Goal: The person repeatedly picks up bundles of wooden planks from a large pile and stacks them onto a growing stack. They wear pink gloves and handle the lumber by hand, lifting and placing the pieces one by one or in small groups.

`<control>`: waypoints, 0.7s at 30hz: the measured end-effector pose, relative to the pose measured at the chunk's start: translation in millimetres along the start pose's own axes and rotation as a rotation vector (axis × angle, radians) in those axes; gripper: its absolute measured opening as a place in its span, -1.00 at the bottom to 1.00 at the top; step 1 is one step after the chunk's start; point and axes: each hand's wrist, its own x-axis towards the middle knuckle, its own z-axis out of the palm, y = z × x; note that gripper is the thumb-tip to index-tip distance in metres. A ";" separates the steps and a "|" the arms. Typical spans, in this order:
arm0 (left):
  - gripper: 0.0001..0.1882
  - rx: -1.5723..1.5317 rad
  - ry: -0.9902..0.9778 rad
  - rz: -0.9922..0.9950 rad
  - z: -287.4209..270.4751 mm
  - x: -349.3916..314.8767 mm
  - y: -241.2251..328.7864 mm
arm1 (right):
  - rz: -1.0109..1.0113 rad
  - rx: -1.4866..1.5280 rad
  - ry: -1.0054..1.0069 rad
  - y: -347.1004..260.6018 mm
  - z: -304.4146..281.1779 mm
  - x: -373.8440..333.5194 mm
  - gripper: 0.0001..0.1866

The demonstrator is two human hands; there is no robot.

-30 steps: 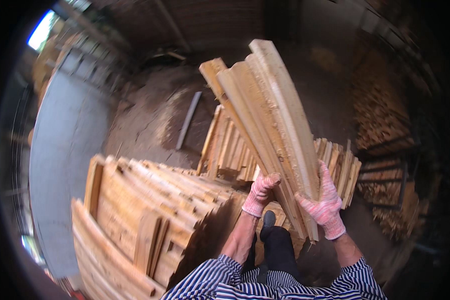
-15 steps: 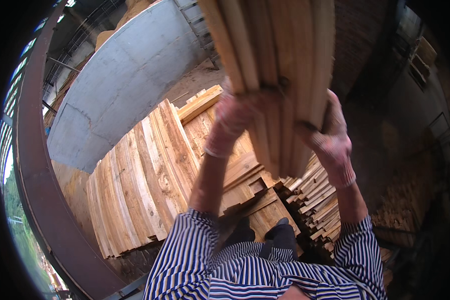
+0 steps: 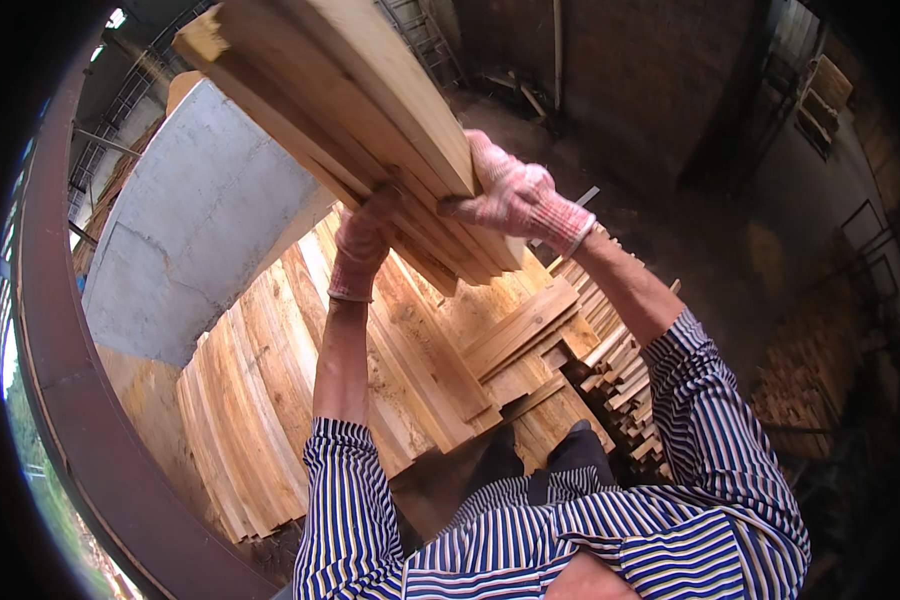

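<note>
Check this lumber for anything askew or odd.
Mildly: on the wooden plank stack, a plank lies crosswise to the long planks beside it, breaking their parallel run. The stack's near ends also stagger unevenly. The held plank bundle shows no obvious damage.

The person before me stretches both arms forward, bare left forearm point(image 3: 343, 350) nearly straight, bare right forearm point(image 3: 635, 287) slanting inward; the pink-and-white knit-gloved left hand point(image 3: 363, 245) and matching gloved right hand point(image 3: 520, 195) both grip.
</note>
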 end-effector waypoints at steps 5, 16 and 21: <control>-0.32 -0.539 -0.095 0.129 24.8 4.1 -14.2 | -0.102 -0.005 0.147 -50.6 -16.0 -28.6 0.13; -0.27 -0.405 0.321 -0.183 -16.4 -127.9 -42.4 | 0.441 -0.027 -0.153 65.3 95.2 -55.8 -0.14; -0.41 0.723 0.364 -0.026 -85.6 -155.9 -92.0 | 0.211 -0.056 -0.209 56.0 131.6 -53.0 -0.17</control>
